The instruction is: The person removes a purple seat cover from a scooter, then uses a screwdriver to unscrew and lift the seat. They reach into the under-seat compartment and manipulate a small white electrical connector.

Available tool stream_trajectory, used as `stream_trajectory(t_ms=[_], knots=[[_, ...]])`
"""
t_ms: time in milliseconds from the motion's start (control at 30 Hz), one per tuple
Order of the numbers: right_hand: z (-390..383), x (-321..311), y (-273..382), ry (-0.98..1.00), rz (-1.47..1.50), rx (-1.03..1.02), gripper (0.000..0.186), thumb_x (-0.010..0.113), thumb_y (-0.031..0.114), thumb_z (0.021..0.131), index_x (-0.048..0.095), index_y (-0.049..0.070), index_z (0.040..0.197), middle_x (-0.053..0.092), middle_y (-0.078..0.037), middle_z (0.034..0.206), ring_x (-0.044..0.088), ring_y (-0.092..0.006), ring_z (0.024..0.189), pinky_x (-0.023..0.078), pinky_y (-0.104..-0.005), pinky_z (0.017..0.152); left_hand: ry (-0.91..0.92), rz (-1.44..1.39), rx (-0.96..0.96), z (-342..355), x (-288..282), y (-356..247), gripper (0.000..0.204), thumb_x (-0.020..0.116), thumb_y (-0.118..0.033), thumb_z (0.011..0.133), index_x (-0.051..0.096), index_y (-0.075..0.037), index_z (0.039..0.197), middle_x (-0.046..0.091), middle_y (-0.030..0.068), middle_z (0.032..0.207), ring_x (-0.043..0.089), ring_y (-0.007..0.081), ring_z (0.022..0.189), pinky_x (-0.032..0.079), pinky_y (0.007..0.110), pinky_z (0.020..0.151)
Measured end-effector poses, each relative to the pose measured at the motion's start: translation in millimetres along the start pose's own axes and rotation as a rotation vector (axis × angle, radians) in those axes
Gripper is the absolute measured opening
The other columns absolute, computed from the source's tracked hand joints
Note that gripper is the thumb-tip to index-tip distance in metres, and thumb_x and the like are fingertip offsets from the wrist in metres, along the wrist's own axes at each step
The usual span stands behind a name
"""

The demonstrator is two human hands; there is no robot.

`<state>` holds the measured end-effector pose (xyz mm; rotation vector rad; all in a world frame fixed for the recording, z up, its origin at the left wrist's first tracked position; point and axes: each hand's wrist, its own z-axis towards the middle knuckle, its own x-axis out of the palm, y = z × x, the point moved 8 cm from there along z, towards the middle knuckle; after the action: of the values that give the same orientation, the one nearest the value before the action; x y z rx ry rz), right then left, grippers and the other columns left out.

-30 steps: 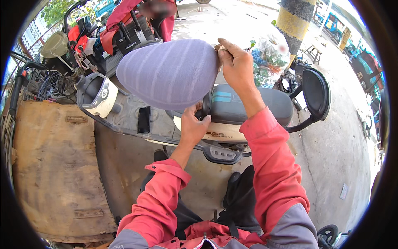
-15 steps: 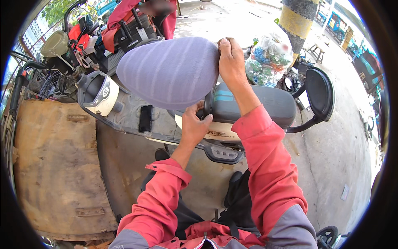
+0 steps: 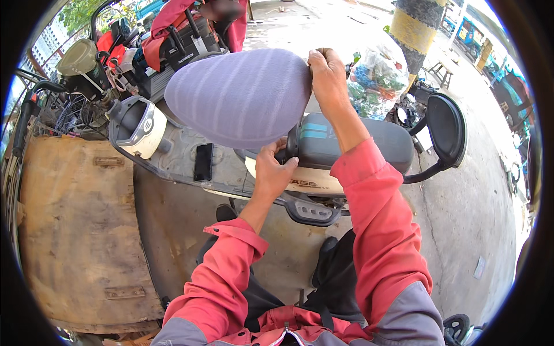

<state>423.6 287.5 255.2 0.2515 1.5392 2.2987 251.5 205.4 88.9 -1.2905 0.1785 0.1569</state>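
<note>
A padded, pear-shaped lilac seat with lighter stripes [image 3: 236, 98] is raised above the scooter's footboard. My right hand [image 3: 330, 81] has its fingers closed on that seat's right edge. Lower down, my left hand [image 3: 276, 168] grips a black bar [image 3: 292, 144] at the front of the dark grey scooter seat [image 3: 352, 141]; its fingertips are partly hidden under the lilac seat. A black phone [image 3: 203, 162] lies on the grey footboard [image 3: 179, 147], to the left of my left hand.
The scooter's backrest [image 3: 443, 130] is at right, the cream steering column housing [image 3: 141, 132] left. A plywood board [image 3: 83, 230] fills the lower left. Behind are a cluttered cart with red cloth [image 3: 170, 43], a bag of mixed items [image 3: 378, 81] and a striped pillar [image 3: 412, 32].
The lilac seat and my right hand have shifted slightly right and upward. My left hand has moved only a little, still on the black bar.
</note>
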Motion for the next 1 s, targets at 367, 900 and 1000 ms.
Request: stream_trajectory(t_ms=[367,900,1000], knots=[[18,4,-11,0.056,0.268,-0.023,0.024,0.045,0.015,0.092,0.061,-0.003,0.093,0.057,-0.008,0.082,0.051,-0.0155,0.075,0.043,-0.0294,0.069,0.007,-0.041,-0.036,0,3,-1,0.048,0.074,0.000,0.078,0.062,0.009,0.124,0.071,0.0139,0.113,0.065,0.0162,0.101,0.055,0.031,0.088],[12,7,-3,-0.026,0.196,0.014,0.027,0.044,0.014,0.090,0.062,-0.005,0.097,0.062,-0.013,0.082,0.057,-0.0200,0.077,0.048,-0.0341,0.074,-0.066,0.103,0.023,-5,1,-22,0.049,0.075,-0.004,0.077,0.062,0.008,0.122,0.068,0.0182,0.114,0.067,0.0232,0.104,0.051,0.035,0.094],[18,6,-13,0.129,0.409,0.139,0.022,0.042,0.013,0.084,0.059,0.000,0.085,0.052,-0.005,0.069,0.045,-0.0148,0.057,0.037,-0.0316,0.046,-0.060,0.133,0.018,-6,1,-23,0.049,0.076,-0.005,0.077,0.062,0.008,0.122,0.068,0.0183,0.114,0.067,0.0245,0.104,0.052,0.035,0.094]])
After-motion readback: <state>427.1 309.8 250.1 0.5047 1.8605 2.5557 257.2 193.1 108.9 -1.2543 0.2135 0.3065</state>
